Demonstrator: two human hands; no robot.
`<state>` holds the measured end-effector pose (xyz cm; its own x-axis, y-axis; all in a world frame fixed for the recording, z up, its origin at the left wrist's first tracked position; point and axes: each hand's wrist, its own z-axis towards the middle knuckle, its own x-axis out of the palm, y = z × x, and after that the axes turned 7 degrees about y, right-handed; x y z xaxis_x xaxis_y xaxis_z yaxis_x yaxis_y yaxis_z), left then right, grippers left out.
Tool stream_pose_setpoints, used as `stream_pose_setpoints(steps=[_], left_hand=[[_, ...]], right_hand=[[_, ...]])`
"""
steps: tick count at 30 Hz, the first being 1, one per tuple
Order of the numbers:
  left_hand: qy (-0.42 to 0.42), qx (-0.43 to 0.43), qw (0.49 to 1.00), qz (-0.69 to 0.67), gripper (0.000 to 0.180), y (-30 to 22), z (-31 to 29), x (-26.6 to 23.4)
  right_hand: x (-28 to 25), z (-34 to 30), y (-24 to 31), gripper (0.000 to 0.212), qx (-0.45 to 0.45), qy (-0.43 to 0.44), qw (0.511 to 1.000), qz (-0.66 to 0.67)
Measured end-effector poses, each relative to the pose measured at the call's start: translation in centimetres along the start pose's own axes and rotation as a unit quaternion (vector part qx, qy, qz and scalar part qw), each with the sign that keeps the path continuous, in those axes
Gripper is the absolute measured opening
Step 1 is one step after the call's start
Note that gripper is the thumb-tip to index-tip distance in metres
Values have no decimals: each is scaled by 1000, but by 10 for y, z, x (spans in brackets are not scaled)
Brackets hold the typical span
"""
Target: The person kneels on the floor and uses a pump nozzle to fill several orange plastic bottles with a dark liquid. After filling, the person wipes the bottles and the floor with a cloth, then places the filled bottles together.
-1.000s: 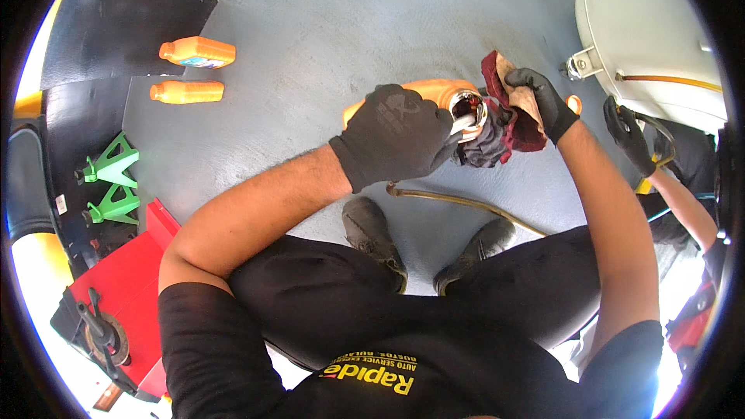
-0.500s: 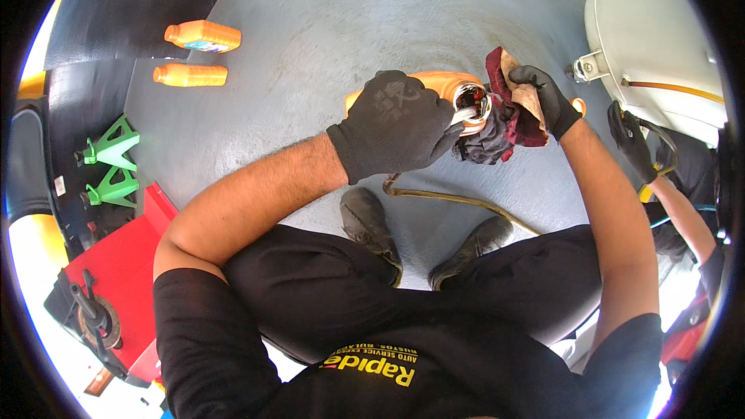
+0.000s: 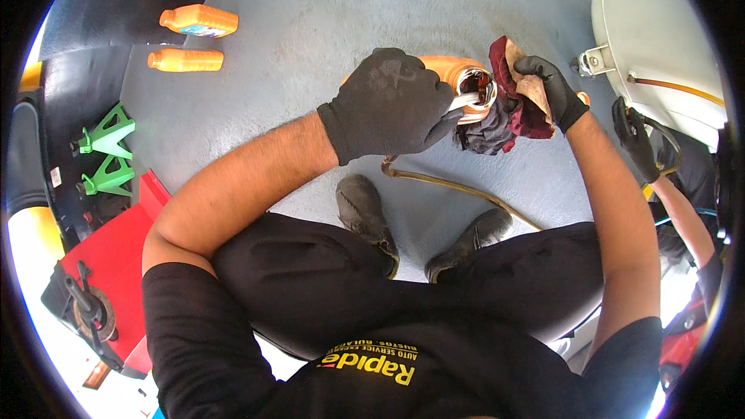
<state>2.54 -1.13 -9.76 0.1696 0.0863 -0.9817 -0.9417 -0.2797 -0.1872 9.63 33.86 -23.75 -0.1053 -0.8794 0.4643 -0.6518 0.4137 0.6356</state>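
- Right by the person's legs, two dark shoes are on the floor, a brown hose bending past their toes.
- The left hand, in a black glove, is curled closed on a white strip at the mouth of an orange container.
- This container is partly hidden behind that hand, mouth toward the right.
- The right hand, also gloved, pinches a maroon-and-tan rag just beside it.
- Farther off: two orange bottles, left; a white tank, right.
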Motion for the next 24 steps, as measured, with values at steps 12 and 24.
stream_pose_setpoints(steps=[12, 24], left_hand=[[-22, 34, 999, 11, 39, 1, -3, 6], [-26, 30, 998, -44, 39, -3, 0, 4]], right_hand=[[2, -2, -3, 12, -112, 60, 991, -49], [14, -3, 8, 17, -30, 61, 998, 3]])
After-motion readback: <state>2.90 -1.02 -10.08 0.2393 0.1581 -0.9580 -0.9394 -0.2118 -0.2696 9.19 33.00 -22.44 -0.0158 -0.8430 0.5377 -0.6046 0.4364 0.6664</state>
